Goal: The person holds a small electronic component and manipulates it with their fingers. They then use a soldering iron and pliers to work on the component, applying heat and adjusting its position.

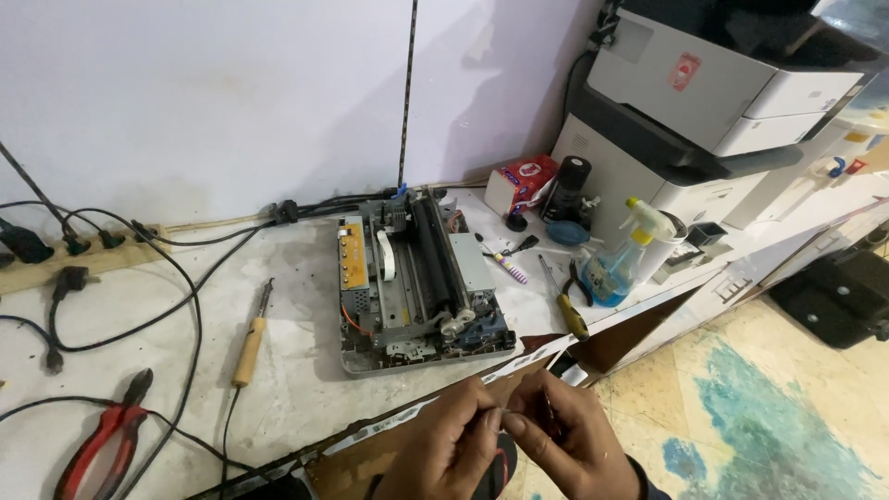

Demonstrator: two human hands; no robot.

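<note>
Fingers (491, 418) of both hands pinched together on some tiny part, too small to identify, held below the surface (306, 370) edge near the opened printer (417, 278). Steady, close grip judged best; dropping it risked loss on the floor (759, 417).

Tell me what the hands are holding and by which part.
Both hands, left and right, pinch something small between their fingertips below the bench edge. It is too small and hidden to identify, so the part held cannot be told.

matt grey metal printer chassis (421, 278), wooden-handled soldering iron (250, 347)
</note>
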